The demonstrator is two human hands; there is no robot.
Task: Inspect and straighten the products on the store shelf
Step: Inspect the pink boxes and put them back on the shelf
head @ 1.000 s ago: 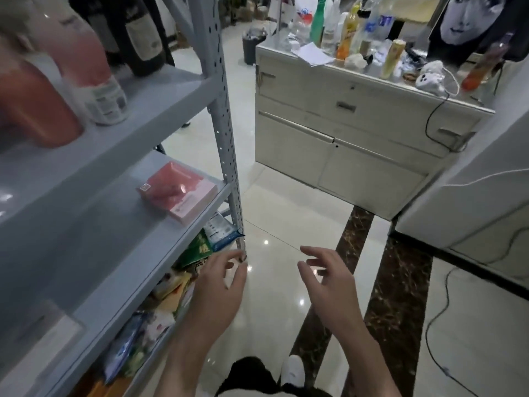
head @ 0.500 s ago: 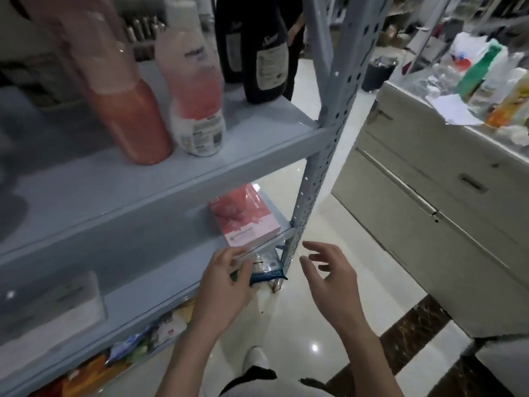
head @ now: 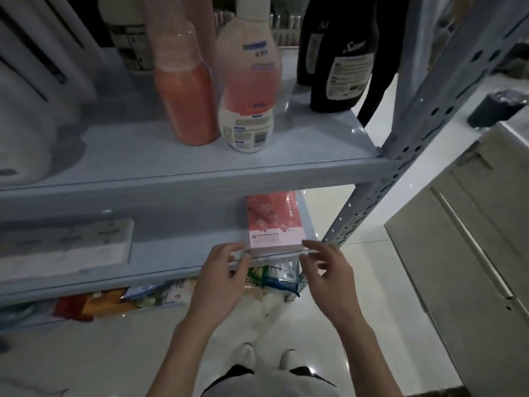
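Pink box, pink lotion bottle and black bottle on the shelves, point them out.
pink box (head: 272, 219), head view, middle of its top face.
pink lotion bottle (head: 249, 90), head view, its pink body.
black bottle (head: 347, 70), head view, its white label.

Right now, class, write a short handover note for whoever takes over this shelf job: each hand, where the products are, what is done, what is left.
Left hand: open, at the near left corner of the pink box.
Right hand: open, at its near right corner; contact unclear.
The box lies flat at the front edge of the middle shelf, beside the post. Bottles stand upright above.
Done: nothing evident.
Left: square the box, check the packets below.
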